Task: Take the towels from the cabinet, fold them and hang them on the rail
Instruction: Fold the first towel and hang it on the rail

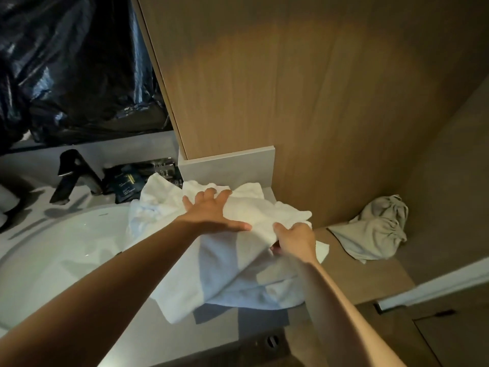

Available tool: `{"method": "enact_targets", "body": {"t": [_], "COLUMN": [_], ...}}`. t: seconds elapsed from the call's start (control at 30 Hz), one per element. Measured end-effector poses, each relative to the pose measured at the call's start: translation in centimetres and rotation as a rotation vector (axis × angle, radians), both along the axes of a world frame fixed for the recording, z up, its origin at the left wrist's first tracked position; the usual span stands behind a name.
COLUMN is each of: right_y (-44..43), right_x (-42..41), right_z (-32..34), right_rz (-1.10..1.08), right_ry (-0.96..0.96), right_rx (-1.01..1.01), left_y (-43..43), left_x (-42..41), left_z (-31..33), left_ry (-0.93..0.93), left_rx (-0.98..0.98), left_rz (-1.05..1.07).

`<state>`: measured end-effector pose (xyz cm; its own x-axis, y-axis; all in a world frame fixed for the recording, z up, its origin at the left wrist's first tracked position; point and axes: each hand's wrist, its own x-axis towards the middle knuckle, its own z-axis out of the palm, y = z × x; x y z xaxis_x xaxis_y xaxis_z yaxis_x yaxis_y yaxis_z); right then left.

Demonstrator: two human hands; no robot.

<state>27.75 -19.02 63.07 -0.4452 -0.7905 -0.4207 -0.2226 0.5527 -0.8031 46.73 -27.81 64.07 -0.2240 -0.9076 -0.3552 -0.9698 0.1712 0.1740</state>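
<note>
Two bare forearms reach in from the bottom edge toward a white towel. The towel lies crumpled on a grey counter, just right of a white basin, and one end droops over the counter's front edge.

The left hand rests flat on top of the towel, its fingers straight and spread. The right hand grips the towel's near right edge, thumb on top and fingers curled beneath the cloth.

Behind the towel, dark packets lie beside a black tap at the back of the basin. A tall wooden panel rises directly behind the counter. To the right, a grey drawstring bag sits slumped on a lower brown ledge. Glossy black plastic sheeting fills the upper left.
</note>
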Motion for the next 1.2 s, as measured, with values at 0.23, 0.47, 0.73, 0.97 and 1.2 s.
{"method": "enact_targets", "body": {"t": [0.23,0.47,0.73,0.97,1.2], "right_y": [1.5,2.2,3.1,3.9,6.6], "right_x": [0.5,0.7,0.1,-3.5,-8.7], "right_z": [-0.3,0.9,3.9,12.1,19.9], "right_rz": [-0.375,-0.496,-0.189,-0.095,-0.208], "right_ry": [-0.481,-0.775,-0.644,-0.483,-0.215], "right_rx": [0.041,0.023,-0.301,-0.650,-0.877], "left_y": [-3.2,-3.7,-1.7,1.4,3.6], "left_x": [-0.5,-0.6,2.1,1.5,-5.7], "left_z": [0.4,2.4,9.2,15.6,19.9], "left_ry": [0.012,0.178,0.575,0.867,1.343], "left_rx": [-0.120,-0.032,0.112,0.464,0.223], "left_rz": [0.269,0.289,0.296,0.224,0.060]}}
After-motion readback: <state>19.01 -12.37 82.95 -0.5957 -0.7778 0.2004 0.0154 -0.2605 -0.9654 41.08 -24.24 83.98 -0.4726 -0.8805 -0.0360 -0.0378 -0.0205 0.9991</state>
